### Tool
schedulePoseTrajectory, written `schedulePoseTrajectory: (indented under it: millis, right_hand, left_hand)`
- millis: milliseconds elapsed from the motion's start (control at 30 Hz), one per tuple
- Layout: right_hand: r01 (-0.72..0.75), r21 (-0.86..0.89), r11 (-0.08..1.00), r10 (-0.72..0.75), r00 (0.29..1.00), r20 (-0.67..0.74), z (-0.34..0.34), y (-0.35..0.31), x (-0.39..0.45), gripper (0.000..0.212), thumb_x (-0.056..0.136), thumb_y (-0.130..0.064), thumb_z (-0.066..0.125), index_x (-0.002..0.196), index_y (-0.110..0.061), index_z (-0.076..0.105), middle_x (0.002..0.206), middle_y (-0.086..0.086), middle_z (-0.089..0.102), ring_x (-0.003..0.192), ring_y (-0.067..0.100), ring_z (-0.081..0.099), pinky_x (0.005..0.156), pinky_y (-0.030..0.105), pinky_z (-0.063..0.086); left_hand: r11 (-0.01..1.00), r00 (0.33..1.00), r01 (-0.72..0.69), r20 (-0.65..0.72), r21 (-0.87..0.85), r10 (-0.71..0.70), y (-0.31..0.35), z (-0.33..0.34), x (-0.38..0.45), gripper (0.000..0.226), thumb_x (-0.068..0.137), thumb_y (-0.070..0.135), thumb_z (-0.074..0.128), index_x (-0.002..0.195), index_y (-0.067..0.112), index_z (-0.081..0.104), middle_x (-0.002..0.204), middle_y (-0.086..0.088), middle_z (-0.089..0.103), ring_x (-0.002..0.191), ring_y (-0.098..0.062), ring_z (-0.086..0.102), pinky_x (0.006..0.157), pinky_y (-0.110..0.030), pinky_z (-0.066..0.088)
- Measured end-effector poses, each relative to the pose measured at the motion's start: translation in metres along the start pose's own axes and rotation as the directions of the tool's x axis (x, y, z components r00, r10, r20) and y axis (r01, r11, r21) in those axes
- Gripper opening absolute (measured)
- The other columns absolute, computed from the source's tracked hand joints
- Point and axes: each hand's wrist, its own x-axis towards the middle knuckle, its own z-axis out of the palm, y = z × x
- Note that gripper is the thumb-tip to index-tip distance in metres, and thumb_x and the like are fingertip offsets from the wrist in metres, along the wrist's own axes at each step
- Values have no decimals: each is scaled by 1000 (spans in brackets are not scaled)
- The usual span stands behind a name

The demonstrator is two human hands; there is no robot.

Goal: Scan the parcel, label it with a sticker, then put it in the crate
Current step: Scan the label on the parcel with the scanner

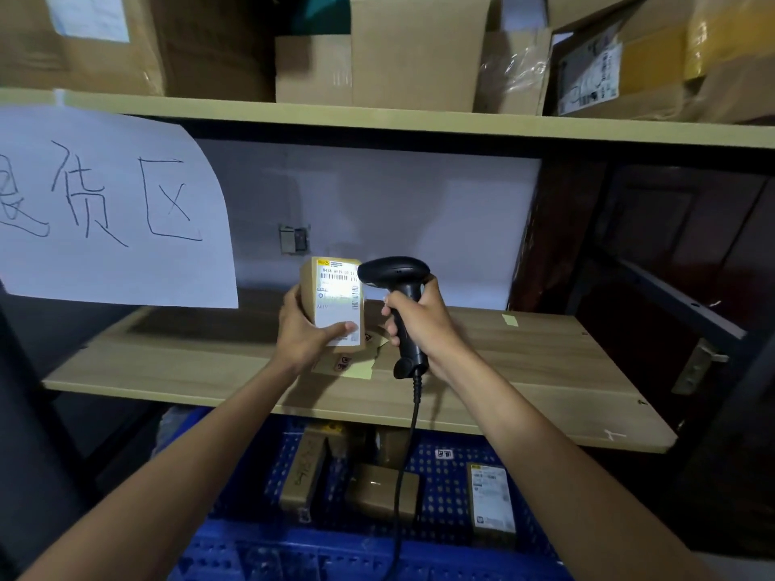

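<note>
My left hand (302,329) holds a small brown cardboard parcel (335,301) upright above the wooden shelf, its white shipping label facing me. My right hand (419,325) grips a black handheld barcode scanner (398,295) by its handle; the scanner's head sits just right of the parcel's top, against the barcode. Its cable hangs down past the shelf edge. Below the shelf stands a blue perforated crate (444,484) holding several brown parcels. Yellow sticker sheets (360,369) lie on the shelf under my hands.
The wooden shelf (545,371) spans the middle. A white handwritten paper sign (109,211) hangs at the left. Large cardboard boxes (419,48) fill the upper shelf. A dark door with a metal handle (698,366) is at the right.
</note>
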Motion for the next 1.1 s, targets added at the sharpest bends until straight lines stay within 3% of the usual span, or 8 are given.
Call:
schedulePoseTrajectory:
  millis: [100, 367, 567, 767, 900, 1033, 1100]
  right_hand:
    - [-8, 7, 1000, 8, 1000, 11, 1, -1, 0, 38, 89, -5, 51, 122, -17, 36, 79, 7, 56, 47, 13, 48, 41, 25, 41]
    - [12, 15, 1000, -13, 999, 42, 5, -6, -5, 39, 90, -4, 51, 124, -15, 36, 79, 8, 56, 47, 14, 48, 41, 26, 41]
    - [28, 16, 999, -29, 998, 47, -3, -7, -8, 32, 89, -5, 54, 116, -15, 40, 86, 12, 59, 49, 16, 49, 44, 28, 41]
    - [-2, 2, 1000, 2, 998, 56, -5, -5, -3, 41, 84, -5, 59, 120, -14, 41, 99, 16, 63, 51, 18, 52, 45, 28, 43]
    - [-83, -121, 989, 76, 995, -59, -25, 2, 20, 40, 91, -11, 55, 126, -10, 34, 89, 12, 62, 50, 18, 49, 44, 27, 41]
    - [-259, -199, 945, 218, 954, -207, -70, 27, 48, 49, 92, -14, 50, 135, -12, 27, 83, 9, 57, 54, 18, 52, 44, 27, 44]
    - [-336, -230, 913, 273, 924, -266, -90, 42, 54, 51, 91, -14, 51, 136, -10, 29, 80, 9, 58, 55, 19, 55, 45, 28, 47]
  left_hand:
    - [1000, 999, -11, -34, 19, 11, 0, 0, 2, 107, 60, 22, 93, 146, 14, 30, 145, -10, 47, 131, -29, 49, 106, -49, 47]
    - [991, 998, -6, -55, 131, 14, 0, -10, 6, 107, 63, 20, 92, 148, 13, 27, 144, -11, 52, 132, -31, 50, 103, -47, 46]
    - [976, 994, 69, -92, 206, -51, -10, -32, 13, 109, 61, 34, 91, 146, 20, 24, 136, -11, 59, 120, -34, 60, 99, -49, 52]
    - [976, 994, 71, -95, 205, -52, -16, -37, 14, 98, 63, 27, 92, 139, 13, 32, 135, -14, 60, 119, -34, 62, 94, -46, 55]
    - [994, 994, 89, -63, 67, -85, -20, -41, 16, 99, 55, 33, 95, 136, 16, 39, 131, -1, 62, 116, -23, 63, 91, -43, 58]
    - [986, 988, 150, 53, -71, -147, -17, -42, 7, 66, 70, 15, 87, 126, 14, 52, 117, -3, 69, 96, -14, 70, 72, -21, 56]
    - [974, 977, 199, 105, -109, -187, -12, -40, 0, 44, 77, 11, 82, 114, 15, 58, 113, -6, 69, 86, -10, 69, 76, -25, 55]
